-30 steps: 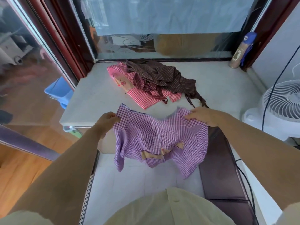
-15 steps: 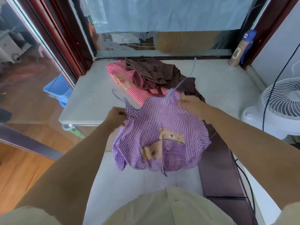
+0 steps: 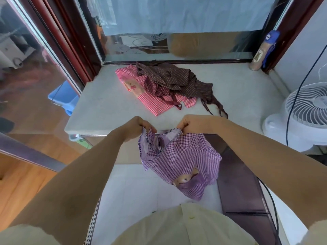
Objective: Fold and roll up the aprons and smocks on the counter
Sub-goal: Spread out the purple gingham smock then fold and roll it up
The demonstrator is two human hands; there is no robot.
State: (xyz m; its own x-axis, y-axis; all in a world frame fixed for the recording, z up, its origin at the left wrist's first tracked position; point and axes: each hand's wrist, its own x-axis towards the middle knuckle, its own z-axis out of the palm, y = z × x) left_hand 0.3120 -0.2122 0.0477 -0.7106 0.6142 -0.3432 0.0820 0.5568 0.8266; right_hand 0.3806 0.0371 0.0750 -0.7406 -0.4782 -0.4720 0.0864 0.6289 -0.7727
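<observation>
A purple checked smock (image 3: 184, 160) with a bear pocket hangs in the air just in front of the counter's near edge. My left hand (image 3: 137, 128) pinches its top left edge and my right hand (image 3: 192, 124) pinches its top right edge, the two hands close together. On the pale stone counter (image 3: 106, 106), farther back, a red checked apron (image 3: 155, 103) lies flat. A crumpled brown striped apron (image 3: 177, 80) lies partly on top of it, its ties trailing toward the right.
A white fan (image 3: 307, 114) with a black cable stands at the right of the counter. A bottle with a blue cap (image 3: 263, 50) leans in the back right corner. Glass panes close off the back and left. A blue bin (image 3: 65, 98) sits beyond the left pane.
The hands have drawn together and back toward the counter's near edge. The purple smock, spread wide before, now hangs gathered below them with the bear pocket low.
</observation>
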